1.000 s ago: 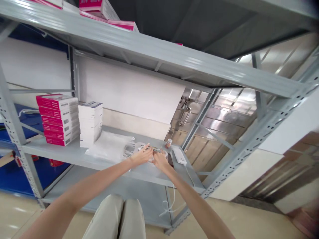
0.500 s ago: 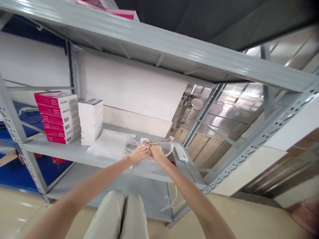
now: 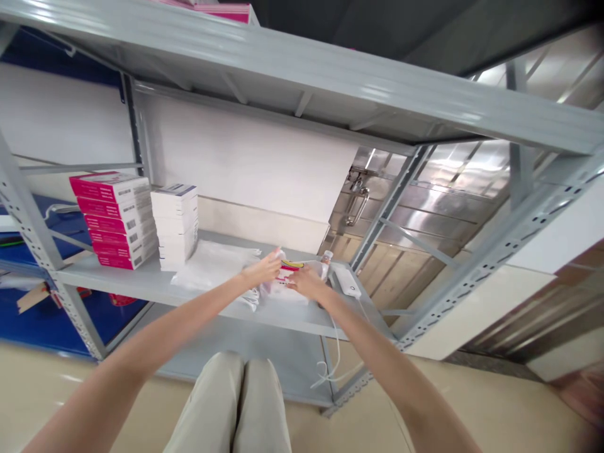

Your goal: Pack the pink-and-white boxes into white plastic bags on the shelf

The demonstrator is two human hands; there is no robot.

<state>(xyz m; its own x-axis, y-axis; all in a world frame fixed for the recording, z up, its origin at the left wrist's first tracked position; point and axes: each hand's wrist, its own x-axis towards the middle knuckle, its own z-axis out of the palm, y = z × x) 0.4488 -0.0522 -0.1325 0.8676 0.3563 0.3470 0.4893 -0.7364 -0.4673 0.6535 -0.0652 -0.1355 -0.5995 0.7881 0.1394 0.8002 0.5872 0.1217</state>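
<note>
A translucent plastic bag (image 3: pixel 282 293) stands on the grey middle shelf, with something pink, white and yellow (image 3: pixel 293 265) showing at its mouth. My left hand (image 3: pixel 265 269) is closed on the bag's upper left edge, thumb side up. On the other side, my right hand (image 3: pixel 307 283) has its fingers at the bag's right rim and looks closed on the plastic, though its fingertips are partly blurred. Just left of the bag lies a pile of flat clear bags (image 3: pixel 214 261) with white drawstrings (image 3: pixel 249 298).
Pink-and-white boxes (image 3: pixel 116 220) and slimmer white boxes (image 3: pixel 175 226) stand stacked on the left. At right are a small clear bottle (image 3: pixel 326 257) and a white power strip (image 3: pixel 346 280) with a hanging cable (image 3: pixel 338 352). Grey uprights and an upper beam (image 3: pixel 302 63) frame the shelf.
My hands have moved apart from close together, and the bag's mouth is spread wider, showing the pink and yellow contents. The view has shifted slightly.
</note>
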